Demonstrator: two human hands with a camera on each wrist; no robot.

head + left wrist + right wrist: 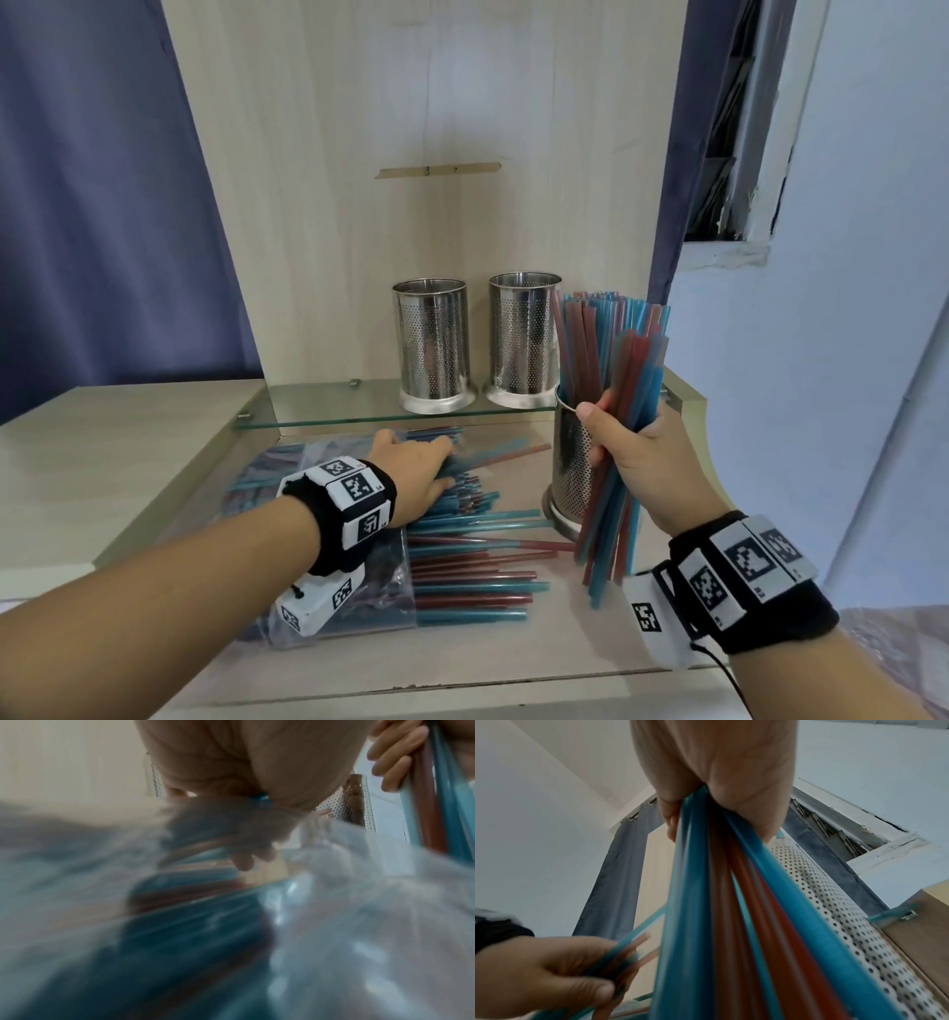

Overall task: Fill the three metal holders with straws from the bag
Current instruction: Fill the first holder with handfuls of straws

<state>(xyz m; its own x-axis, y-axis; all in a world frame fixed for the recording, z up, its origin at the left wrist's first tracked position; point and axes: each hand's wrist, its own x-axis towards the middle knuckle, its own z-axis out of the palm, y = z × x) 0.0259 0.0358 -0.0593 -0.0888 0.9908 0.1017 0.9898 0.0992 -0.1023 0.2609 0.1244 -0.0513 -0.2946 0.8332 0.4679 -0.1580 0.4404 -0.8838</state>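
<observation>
Two empty perforated metal holders (434, 344) (524, 339) stand on a glass shelf (334, 406). A third holder (567, 462) stands on the table below at the right, with red and blue straws (595, 334) upright in it. In front of it my right hand (629, 444) grips a thick bunch of straws (611, 519) (706, 902), slanted. My left hand (426, 470) reaches into the loose pile of straws (472, 560) spilling from the clear plastic bag (354, 580). In the right wrist view the left hand (552, 973) pinches a few straws (634, 945).
A pale wooden back panel (411, 154) rises behind the shelf. Blue curtain (92, 205) hangs at the left, and a white wall with a window frame (744, 154) is at the right. A raised wooden ledge (128, 437) borders the table on the left.
</observation>
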